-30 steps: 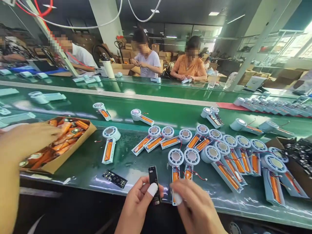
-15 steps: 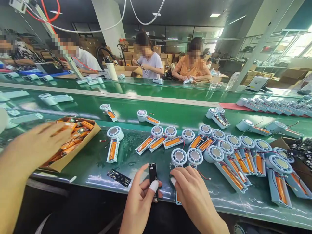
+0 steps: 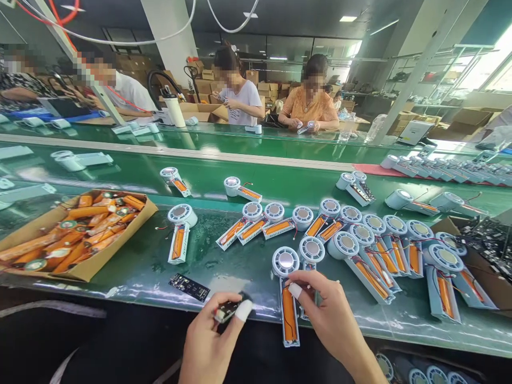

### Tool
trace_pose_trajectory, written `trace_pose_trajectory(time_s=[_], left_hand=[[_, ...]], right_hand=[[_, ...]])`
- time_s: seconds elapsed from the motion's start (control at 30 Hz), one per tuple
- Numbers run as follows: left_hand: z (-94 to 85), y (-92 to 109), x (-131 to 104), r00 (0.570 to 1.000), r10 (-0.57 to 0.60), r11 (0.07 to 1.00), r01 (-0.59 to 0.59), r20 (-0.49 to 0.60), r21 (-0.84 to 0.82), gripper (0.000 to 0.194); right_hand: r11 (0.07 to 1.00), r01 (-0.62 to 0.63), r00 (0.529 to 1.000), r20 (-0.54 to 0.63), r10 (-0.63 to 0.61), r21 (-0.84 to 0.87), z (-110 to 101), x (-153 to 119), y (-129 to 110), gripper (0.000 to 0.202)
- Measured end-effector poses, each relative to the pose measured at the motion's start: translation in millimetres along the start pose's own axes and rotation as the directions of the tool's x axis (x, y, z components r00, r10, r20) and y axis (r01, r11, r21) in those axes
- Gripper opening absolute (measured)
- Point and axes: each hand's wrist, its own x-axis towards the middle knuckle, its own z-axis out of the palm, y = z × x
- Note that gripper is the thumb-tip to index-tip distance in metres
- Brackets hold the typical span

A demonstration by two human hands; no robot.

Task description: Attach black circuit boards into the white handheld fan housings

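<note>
In the head view, gripped between thumb and fingers of the left hand (image 3: 212,328): a dark circuit board (image 3: 229,310), tilted and blurred, over the near edge of the counter (image 3: 224,261). On the thumb, a white cover (image 3: 243,310) (another much like it on the right thumb). To the right, at the same edge, a pale blue fan unit (image 3: 288,314), round head on the counter side, open handle jutting past the near edge, orange cell lying inside. At the upper end of that handle, the right hand (image 3: 324,306), thumb and forefinger bent close together; no telling whether closed on wire, on casing or on nothing. Just beside, partly hidden by the right hand, a second fan (image 3: 312,249). Left of the left hand, near the near edge, flat on the counter: a loose circuit board (image 3: 189,287). Towards the near left corner, a carton (image 3: 120,242) full of orange cells (image 3: 88,212). Towards the right end, more fans (image 3: 444,258) crowded together, and beyond them dark boards (image 3: 488,240) heaped in a box. Across the way, held by a person in an orange top (image 3: 310,106): another fan unit (image 3: 306,128).
</note>
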Motion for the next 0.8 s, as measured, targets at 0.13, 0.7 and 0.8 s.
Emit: trace_pose_trajectory(time_s=[0.13, 0.7, 0.8], left_hand=[[2.9, -1.2, 0.6, 0.964, 0.249, 0.934, -0.263, 0.089, 0.242, 0.038], [41.0, 12.8, 11.6, 0.786, 0.477, 0.722, -0.606, 0.393, 0.335, 0.036], [41.7, 20.5, 14.4, 0.842, 0.413, 0.829, -0.505, 0.348, 0.238, 0.023]], right_hand=[[0.96, 0.234, 0.972, 0.031, -0.232, -0.152, 4.4, -4.6, 3.7, 0.028], [0.927, 0.3, 0.953, 0.033, -0.3, -0.224, 6.9, -12.9, 8.6, 0.049], [0.901, 0.3, 0.948, -0.008, -0.318, -0.313, 9.9, -19.9, 5.7, 0.051]])
